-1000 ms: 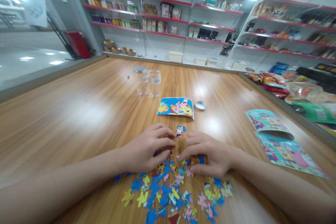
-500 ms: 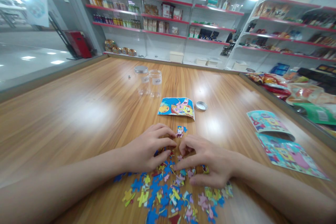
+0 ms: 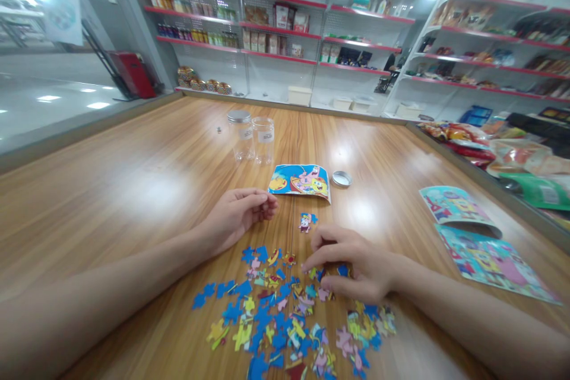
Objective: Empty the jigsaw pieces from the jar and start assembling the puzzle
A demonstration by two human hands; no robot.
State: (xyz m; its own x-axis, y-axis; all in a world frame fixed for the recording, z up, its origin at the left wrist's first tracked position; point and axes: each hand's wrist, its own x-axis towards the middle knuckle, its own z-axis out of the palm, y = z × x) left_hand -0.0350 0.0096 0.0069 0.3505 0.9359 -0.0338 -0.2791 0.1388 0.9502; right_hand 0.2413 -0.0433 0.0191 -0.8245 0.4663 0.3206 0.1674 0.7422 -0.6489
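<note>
My left hand [image 3: 243, 214] is closed, thumb pressed against curled fingers, beside the lower left corner of a cartoon picture card [image 3: 303, 181]. Whether it touches that card, or what its fingers hold, I cannot make out. My right hand [image 3: 354, 261] hovers low over the right side of a spread of loose jigsaw pieces [image 3: 267, 314], fingers bent and apart, with nothing visible in them. Some pieces beneath it are hidden. A small cluster of joined jigsaw pieces [image 3: 306, 223] lies between the card and the pile.
Two clear jars [image 3: 243, 141] stand behind the card, one capped with a silver lid. Another silver lid [image 3: 342, 179] lies right of the card. Two more cartoon cards [image 3: 494, 261] are on the right, near packaged goods [image 3: 529, 160]. Stocked shelves [image 3: 285, 29] line the back.
My left hand has lifted off the pieces and moved up and left, its fingers closing; more pieces now show. My right hand has shifted only slightly, its fingers lifting a little.
</note>
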